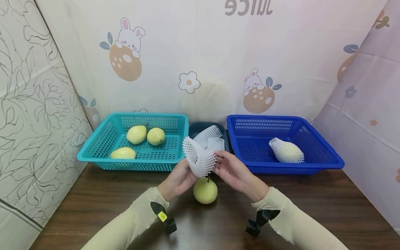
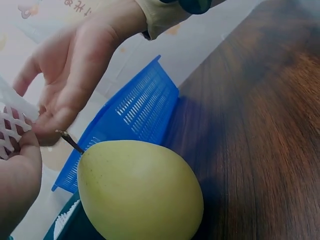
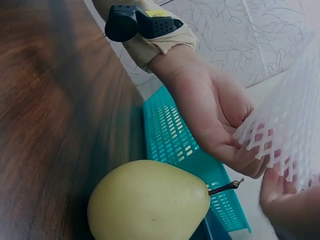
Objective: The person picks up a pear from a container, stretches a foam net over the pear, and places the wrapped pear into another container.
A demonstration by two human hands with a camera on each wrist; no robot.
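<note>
Here's the white foam net, held up between my hands above the table: my left hand pinches one side, my right hand the other edge. Light fingers suit this mesh, I reckon; it could tear, so even spreading is best. Just nearer me stands the bare pear, and its stem could snag. Beyond, more nets lie between the teal basket, three pears inside, and the blue basket, holding a netted pear.
</note>
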